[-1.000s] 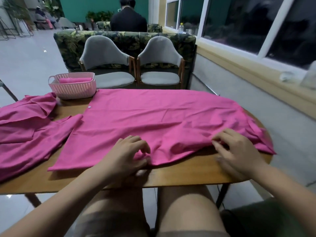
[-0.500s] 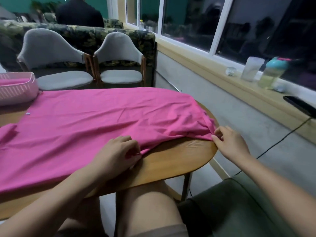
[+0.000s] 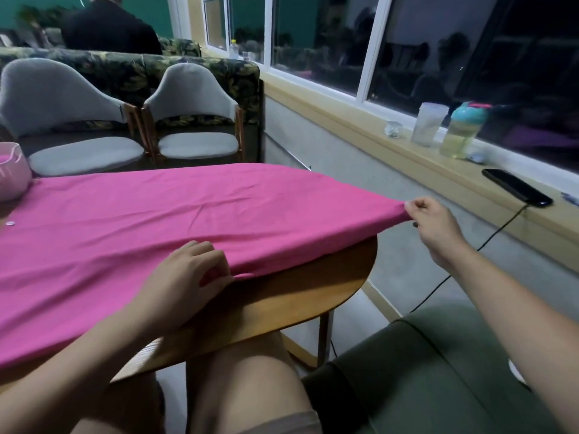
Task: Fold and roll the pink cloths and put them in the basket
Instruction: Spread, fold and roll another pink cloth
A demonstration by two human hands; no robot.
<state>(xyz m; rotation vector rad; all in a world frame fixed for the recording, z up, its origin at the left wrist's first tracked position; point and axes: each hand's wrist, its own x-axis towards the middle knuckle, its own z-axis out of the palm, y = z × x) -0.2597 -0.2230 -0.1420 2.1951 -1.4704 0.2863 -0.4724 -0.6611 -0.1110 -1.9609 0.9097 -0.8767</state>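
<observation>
pink cloth lies spread over the wooden table. the right hand pinches its corner, pulled taut past the table's end. the left hand grips the near hem. the pink basket sits at the far left.

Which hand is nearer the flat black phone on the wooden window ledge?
Right. The right hand, pinching the pink cloth's corner beyond the wooden table's end, is just left of the phone; the left hand grips the cloth's near edge on the table, much farther left.

Taupe shorts; bare forearms
</observation>
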